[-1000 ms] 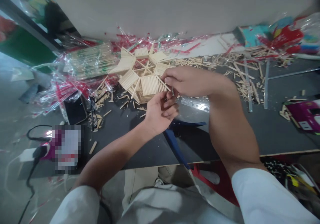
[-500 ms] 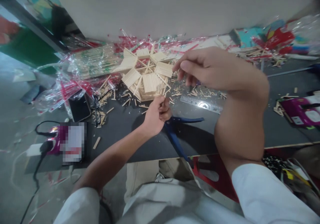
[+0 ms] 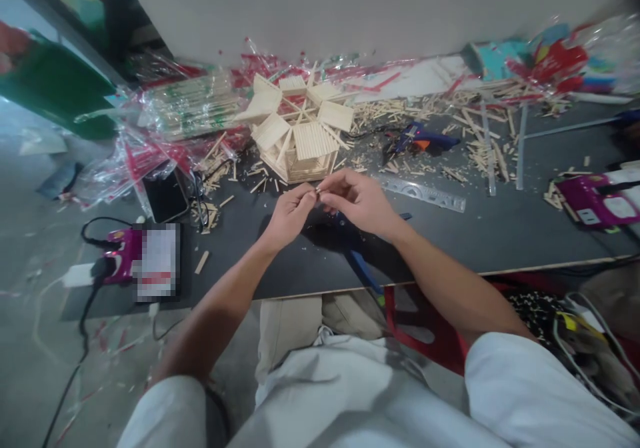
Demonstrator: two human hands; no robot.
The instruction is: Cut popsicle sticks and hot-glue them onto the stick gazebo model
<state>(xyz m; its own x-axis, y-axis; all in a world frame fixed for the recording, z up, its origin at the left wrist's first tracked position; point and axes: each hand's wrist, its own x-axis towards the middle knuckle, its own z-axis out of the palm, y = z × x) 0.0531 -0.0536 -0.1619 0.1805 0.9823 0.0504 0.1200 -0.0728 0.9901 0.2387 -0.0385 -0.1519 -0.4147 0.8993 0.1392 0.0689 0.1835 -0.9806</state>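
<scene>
My left hand is closed, its thumb and forefinger pinching a small wooden stick, mostly hidden by the fingertips. From the other side my right hand pinches at the same tiny piece, so the fingertips of both hands meet. Just beyond them stands a model built of wooden sticks, six-sided, with slatted panels slanting out around its top. Under my right hand lies a blue-handled cutting tool, partly covered. A clear ruler rests on the dark table to the right.
A blue glue gun lies behind the ruler among scattered stick offcuts. Bundled sticks in plastic wrap lie at the back left. A phone, a purple power strip and cables occupy the left; another purple strip sits right.
My right hand has come down and left from above the offcuts to meet my left hand. The glue gun, hidden before, now shows. My left hand has shifted slightly left in view.
</scene>
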